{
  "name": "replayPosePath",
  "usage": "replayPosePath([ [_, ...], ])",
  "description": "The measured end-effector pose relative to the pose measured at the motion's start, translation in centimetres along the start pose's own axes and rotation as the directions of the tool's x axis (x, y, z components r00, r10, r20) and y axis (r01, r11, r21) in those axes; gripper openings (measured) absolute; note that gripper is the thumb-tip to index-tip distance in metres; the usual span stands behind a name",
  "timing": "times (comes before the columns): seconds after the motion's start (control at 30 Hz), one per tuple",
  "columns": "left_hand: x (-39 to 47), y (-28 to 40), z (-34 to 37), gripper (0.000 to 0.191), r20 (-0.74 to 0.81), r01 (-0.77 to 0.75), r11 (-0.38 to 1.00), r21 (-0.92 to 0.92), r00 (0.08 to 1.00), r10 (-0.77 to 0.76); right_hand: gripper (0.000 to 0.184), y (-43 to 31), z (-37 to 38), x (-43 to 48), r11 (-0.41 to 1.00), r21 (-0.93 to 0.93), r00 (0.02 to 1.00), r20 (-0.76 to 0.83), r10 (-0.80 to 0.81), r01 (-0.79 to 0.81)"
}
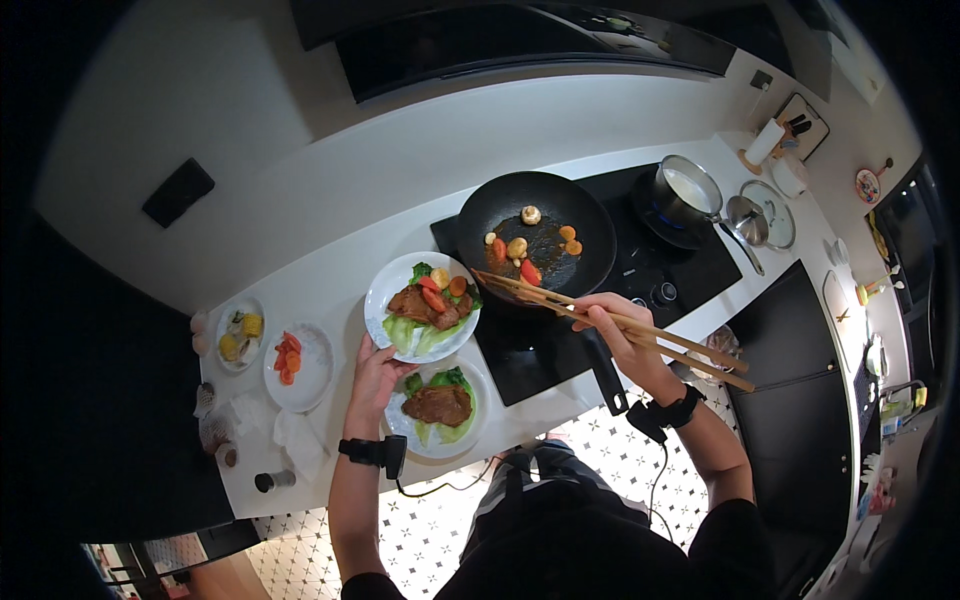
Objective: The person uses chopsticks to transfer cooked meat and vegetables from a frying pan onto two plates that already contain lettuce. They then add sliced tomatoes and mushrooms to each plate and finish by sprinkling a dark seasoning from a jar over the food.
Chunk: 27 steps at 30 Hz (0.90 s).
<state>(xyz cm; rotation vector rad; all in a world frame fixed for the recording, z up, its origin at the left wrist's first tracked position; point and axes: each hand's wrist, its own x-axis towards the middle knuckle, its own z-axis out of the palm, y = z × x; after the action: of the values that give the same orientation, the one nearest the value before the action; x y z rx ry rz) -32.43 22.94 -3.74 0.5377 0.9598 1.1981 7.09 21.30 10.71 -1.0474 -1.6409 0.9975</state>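
My left hand (pixel 381 375) grips the near edge of a white plate (pixel 377 300) that bears browned meat (pixel 411 304), lettuce, tomato wedges, a carrot slice and a mushroom. Long wooden chopsticks (pixel 637 326) are in my right hand (pixel 619 341), their tips between that plate and the black frying pan (pixel 585 199). Whether the tips pinch anything is hard to tell. Mushrooms (pixel 517 247), tomato pieces (pixel 530 272) and carrot slices (pixel 573 247) lie in the pan with some brown sauce. Partly under the held plate, a second plate (pixel 480 420) carries meat on lettuce.
The pan's handle (pixel 606 375) juts over the counter's front edge. A steel saucepan (pixel 686 184) with white liquid stands over a lit burner, beside a glass lid (pixel 780 214). To the left are a plate of tomato and carrot (pixel 319 367), a corn dish (pixel 238 364) and a dark-capped jar (pixel 274 481).
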Motion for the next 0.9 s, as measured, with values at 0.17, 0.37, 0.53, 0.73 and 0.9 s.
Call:
replayPosePath([
  [0.17,0.2,0.1,0.1,0.058,0.009,-0.035,0.999,-0.019,0.999,0.035,0.029,1.9,0.2,-0.2,0.986,0.163,0.998,-0.06,-0.017,0.027],
  [0.37,0.6,0.3,0.0,0.06,0.008,-0.039,0.999,-0.019,0.999,0.039,0.032,2.1,0.0,-0.4,0.972,0.236,0.994,-0.105,0.008,0.017],
  [0.53,0.5,0.4,0.3,0.058,-0.002,-0.06,0.998,-0.017,0.998,0.06,0.033,0.7,0.3,-0.5,0.979,0.192,0.996,-0.076,-0.053,0.067],
  [0.73,0.2,0.7,0.8,0.058,-0.024,-0.05,0.999,-0.017,0.998,0.049,0.014,-0.6,2.8,0.2,0.952,-0.102,0.952,0.133,-0.275,0.29],
  [0.9,-0.4,0.8,0.8,0.057,-0.044,-0.067,0.996,-0.06,0.997,0.064,0.014,-1.9,3.1,1.0,0.92,-0.183,0.914,0.288,-0.287,0.347],
])
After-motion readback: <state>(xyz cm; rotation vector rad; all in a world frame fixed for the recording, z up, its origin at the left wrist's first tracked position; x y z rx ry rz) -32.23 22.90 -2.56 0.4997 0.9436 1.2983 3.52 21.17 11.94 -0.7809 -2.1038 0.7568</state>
